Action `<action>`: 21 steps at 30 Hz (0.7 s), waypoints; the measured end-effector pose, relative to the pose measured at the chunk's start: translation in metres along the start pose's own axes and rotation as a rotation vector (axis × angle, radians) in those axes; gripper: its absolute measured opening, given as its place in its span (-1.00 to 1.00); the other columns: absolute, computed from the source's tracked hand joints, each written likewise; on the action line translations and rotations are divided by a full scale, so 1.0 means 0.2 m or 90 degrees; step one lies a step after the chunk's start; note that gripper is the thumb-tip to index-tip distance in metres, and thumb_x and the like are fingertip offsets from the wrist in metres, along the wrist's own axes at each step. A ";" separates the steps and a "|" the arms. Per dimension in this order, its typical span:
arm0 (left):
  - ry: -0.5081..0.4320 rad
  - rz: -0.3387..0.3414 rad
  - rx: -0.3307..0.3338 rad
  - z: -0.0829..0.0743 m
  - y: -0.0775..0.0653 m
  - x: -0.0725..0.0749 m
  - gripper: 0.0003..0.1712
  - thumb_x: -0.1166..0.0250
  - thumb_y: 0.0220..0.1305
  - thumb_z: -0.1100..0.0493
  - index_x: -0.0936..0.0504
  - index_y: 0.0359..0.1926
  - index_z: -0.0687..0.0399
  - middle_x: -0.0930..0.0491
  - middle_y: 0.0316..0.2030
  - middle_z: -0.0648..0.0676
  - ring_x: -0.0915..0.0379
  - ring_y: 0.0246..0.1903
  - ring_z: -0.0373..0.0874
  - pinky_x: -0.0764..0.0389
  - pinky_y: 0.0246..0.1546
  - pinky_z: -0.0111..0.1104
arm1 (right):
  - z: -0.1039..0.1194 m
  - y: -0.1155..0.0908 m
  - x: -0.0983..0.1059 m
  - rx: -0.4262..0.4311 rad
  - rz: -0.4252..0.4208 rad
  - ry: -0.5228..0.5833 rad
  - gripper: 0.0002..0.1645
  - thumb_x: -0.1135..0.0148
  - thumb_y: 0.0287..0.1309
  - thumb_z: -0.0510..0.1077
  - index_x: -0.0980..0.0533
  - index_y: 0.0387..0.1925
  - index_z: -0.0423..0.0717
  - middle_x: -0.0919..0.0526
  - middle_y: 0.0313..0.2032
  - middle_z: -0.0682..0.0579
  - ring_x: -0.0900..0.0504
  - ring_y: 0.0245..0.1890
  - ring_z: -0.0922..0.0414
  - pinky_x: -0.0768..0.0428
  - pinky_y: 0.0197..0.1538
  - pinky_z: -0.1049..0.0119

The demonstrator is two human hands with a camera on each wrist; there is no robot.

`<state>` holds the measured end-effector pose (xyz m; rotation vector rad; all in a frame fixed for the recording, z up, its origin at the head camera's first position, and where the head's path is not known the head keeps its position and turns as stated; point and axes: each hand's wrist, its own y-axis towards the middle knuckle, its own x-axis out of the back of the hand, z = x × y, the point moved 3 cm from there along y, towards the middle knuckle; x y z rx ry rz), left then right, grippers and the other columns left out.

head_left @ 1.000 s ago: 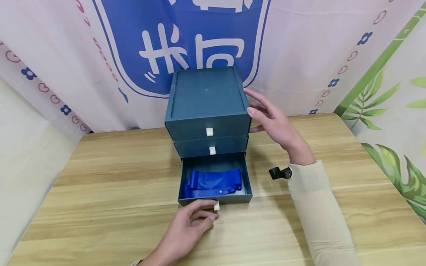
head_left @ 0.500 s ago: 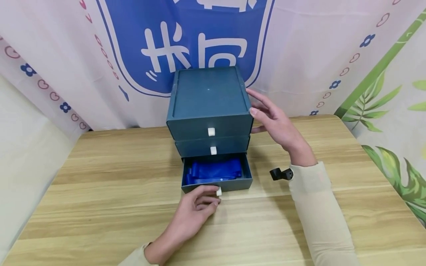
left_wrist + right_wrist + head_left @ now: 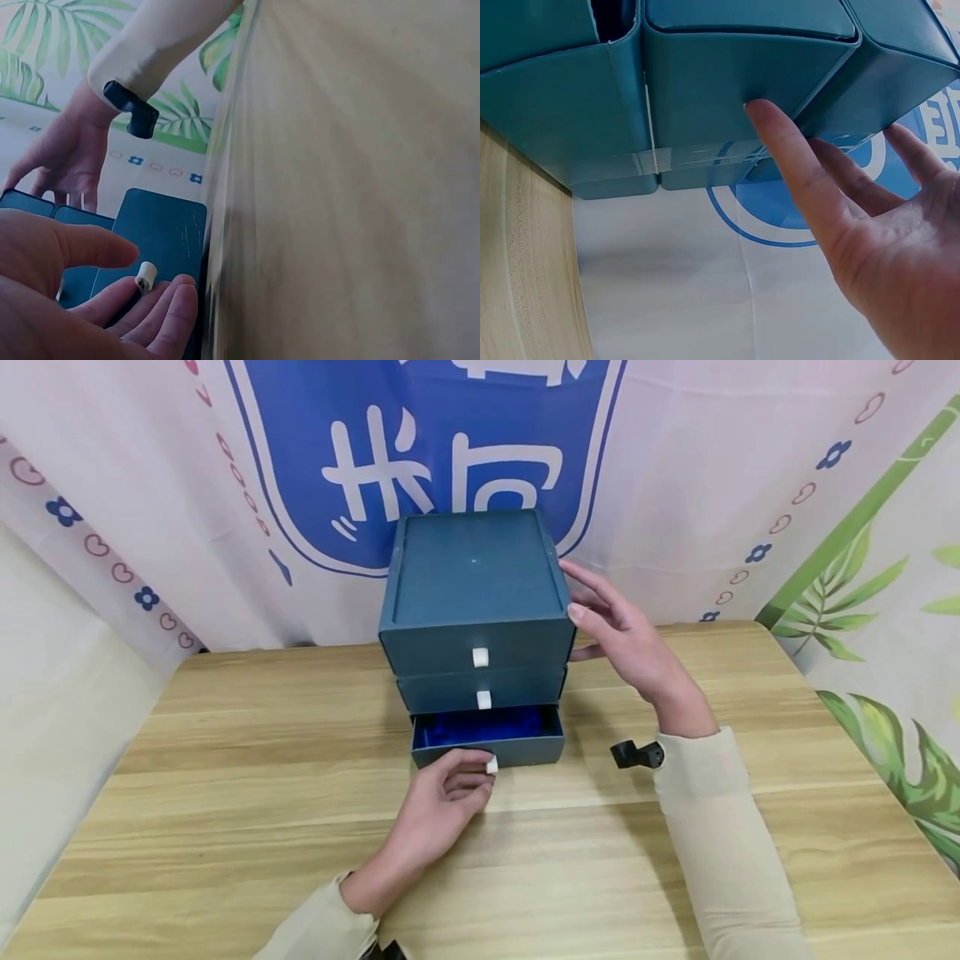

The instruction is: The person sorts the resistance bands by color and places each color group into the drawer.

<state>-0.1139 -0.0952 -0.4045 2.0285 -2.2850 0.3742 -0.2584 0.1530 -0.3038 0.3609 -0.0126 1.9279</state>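
A dark teal cabinet (image 3: 476, 577) of three stacked drawers stands on the table, each drawer with a small white pull tab. The bottom drawer (image 3: 534, 750) is partly out, and a folded blue ribbon-like band (image 3: 495, 724) lies inside in shadow. My left hand (image 3: 435, 810) has its fingertips at that drawer's front, beside the white tab (image 3: 492, 765). In the left wrist view its thumb and fingers are extended around the tab (image 3: 146, 277) without plainly pinching it. My right hand (image 3: 630, 643) rests its spread fingers against the cabinet's right side, also seen in the right wrist view.
The cabinet stands on a wood-grain table (image 3: 247, 777), close to a white curtain (image 3: 690, 485) with a blue emblem. A black wrist mount (image 3: 637, 754) juts from the right sleeve. Leaf-patterned cloth (image 3: 885, 635) hangs at the right.
The bottom drawer has slid inward with my left hand following at its front, so less of the blue band shows. My right hand has stayed against the cabinet's side.
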 end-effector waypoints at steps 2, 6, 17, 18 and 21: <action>0.001 -0.001 -0.002 0.00 0.02 -0.01 -0.66 -0.33 0.47 0.36 -0.69 0.21 0.17 -0.76 0.12 0.20 -0.72 0.14 0.05 -0.75 0.14 -0.28 | 0.00 -0.01 0.01 -0.003 -0.001 -0.002 -0.33 -0.02 0.66 0.08 -0.19 0.67 0.47 -0.34 0.61 -0.06 -0.49 0.48 -0.15 -0.81 0.03 0.20; 0.003 -0.001 0.000 0.00 0.06 -0.01 -0.66 -0.31 0.48 0.36 -0.68 0.22 0.18 -0.74 0.12 0.22 -0.71 0.15 0.06 -0.74 0.18 -0.20 | 0.00 -0.02 0.02 -0.009 0.000 -0.007 -0.32 -0.02 0.66 0.09 -0.18 0.67 0.48 -0.33 0.61 -0.04 -0.48 0.49 -0.14 -0.80 0.06 0.17; 0.026 -0.006 -0.024 -0.01 0.16 0.01 -0.65 -0.29 0.47 0.38 -0.64 0.23 0.24 -0.69 0.16 0.25 -0.68 0.16 0.09 -0.72 0.19 -0.19 | -0.01 -0.02 0.01 -0.003 0.000 -0.004 -0.32 -0.03 0.66 0.06 -0.19 0.67 0.47 -0.36 0.59 -0.04 -0.51 0.46 -0.13 -0.81 0.06 0.14; 0.031 -0.007 -0.025 -0.01 0.17 0.02 -0.65 -0.29 0.47 0.38 -0.64 0.23 0.24 -0.69 0.17 0.24 -0.67 0.17 0.09 -0.72 0.21 -0.18 | -0.01 -0.02 0.01 -0.003 0.000 -0.006 -0.32 -0.03 0.66 0.06 -0.19 0.67 0.47 -0.36 0.59 -0.05 -0.52 0.45 -0.13 -0.81 0.07 0.12; 0.049 -0.004 -0.028 -0.01 0.19 0.04 -0.65 -0.29 0.47 0.37 -0.64 0.23 0.22 -0.68 0.17 0.22 -0.64 0.21 0.09 -0.66 0.29 -0.09 | -0.01 -0.02 0.00 -0.005 0.002 -0.010 -0.32 -0.02 0.66 0.06 -0.18 0.67 0.48 -0.35 0.59 -0.05 -0.51 0.46 -0.14 -0.80 0.08 0.11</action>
